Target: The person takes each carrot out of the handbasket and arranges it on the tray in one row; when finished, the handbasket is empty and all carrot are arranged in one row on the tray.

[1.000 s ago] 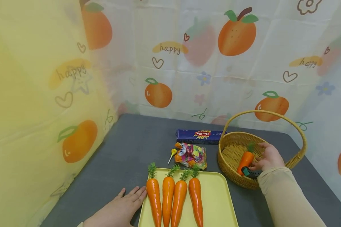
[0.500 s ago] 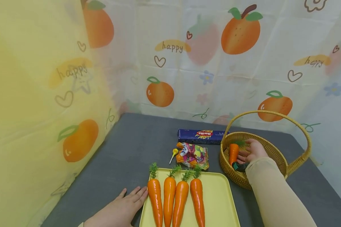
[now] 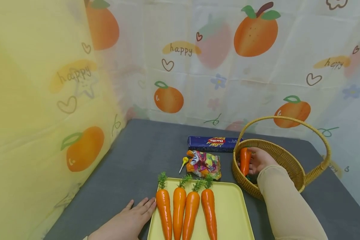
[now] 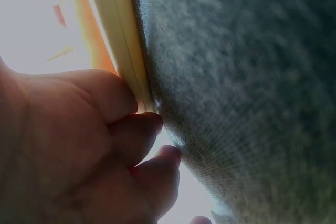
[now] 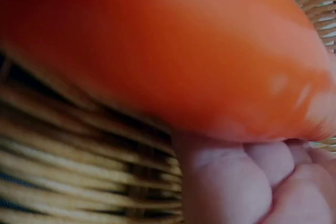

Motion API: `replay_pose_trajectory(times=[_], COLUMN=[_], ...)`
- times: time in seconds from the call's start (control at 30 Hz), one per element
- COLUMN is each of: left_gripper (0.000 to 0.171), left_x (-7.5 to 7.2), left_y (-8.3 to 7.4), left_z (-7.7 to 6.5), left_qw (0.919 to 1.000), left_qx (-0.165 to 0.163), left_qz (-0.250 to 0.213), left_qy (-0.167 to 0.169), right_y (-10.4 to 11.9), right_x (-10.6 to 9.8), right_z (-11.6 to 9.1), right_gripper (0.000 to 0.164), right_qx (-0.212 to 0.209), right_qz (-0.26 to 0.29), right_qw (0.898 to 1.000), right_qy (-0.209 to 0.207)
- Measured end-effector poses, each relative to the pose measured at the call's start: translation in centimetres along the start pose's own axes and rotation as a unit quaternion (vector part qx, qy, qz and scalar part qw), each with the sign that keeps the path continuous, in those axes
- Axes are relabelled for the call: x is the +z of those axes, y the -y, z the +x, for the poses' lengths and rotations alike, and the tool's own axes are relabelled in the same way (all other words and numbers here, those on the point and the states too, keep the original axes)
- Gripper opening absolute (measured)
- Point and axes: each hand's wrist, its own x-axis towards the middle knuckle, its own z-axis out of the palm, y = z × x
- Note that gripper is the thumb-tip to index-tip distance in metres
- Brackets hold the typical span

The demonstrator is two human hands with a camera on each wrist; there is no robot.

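Four carrots (image 3: 186, 213) lie side by side on the yellow tray (image 3: 231, 213) at 6 o'clock in the head view, and a fifth carrot (image 3: 245, 160) is in my right hand (image 3: 258, 160), at the left inner wall of the basket (image 3: 288, 160) at 3 o'clock. My fingers curl around it. To do this step well, I think I should keep the grip firm near the thick end and lift the tip above the rim and under the handle, so it does not catch on the weave. My left hand (image 3: 129, 220) lies flat on the table (image 3: 132, 156), fingers straight and together, touching the tray's left edge at 7 o'clock.

From the left wrist, my fingertips (image 4: 149, 124) press against the tray (image 4: 123, 51) rim.

From the right wrist, the carrot (image 5: 157, 51) fills the view, my fingers (image 5: 236, 182) under it, basket (image 5: 79, 182) weave behind.

Writing: the blue box (image 3: 213, 144) at 12 o'clock reads "Barilla". The curtain (image 3: 180, 50) says "happy". The snack bag (image 3: 204, 164) print I cannot read.
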Motion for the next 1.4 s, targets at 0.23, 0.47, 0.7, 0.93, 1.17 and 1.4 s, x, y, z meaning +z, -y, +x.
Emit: replay_pose_trajectory(times=[0.23,0.47,0.7,0.93,1.17,1.4], left_gripper=[0.111,0.11,0.111,0.113,0.113,0.115], left_x=[0.1,0.5,0.5,0.6,0.7,0.5], left_y=[0.1,0.3,0.3,0.7,1.0,0.8], left_z=[0.1,0.1,0.2,0.2,0.2,0.4], left_qw=[0.9998,0.9995,0.9996,0.9995,0.9993,0.9997], left_qx=[0.019,0.029,0.025,0.025,0.029,0.022], left_qz=[0.001,0.0,0.003,0.005,0.003,0.002], left_qy=[-0.008,-0.012,-0.012,-0.017,-0.023,-0.014], right_y=[-0.4,-0.3,0.6,0.8,-0.8,-4.2], right_x=[0.1,-0.1,0.2,2.0,4.1,5.5], right_z=[0.1,-0.7,-2.8,-5.7,-7.9,-9.1], right_gripper=[0.044,0.033,0.076,0.037,0.04,0.05], right_qx=[-0.017,-0.055,-0.108,-0.172,-0.221,-0.226], right_qz=[-0.03,0.058,0.159,0.173,0.176,0.164], right_qw=[0.999,0.997,0.978,0.957,0.922,0.892], right_qy=[0.012,0.017,0.084,0.155,0.266,0.355])
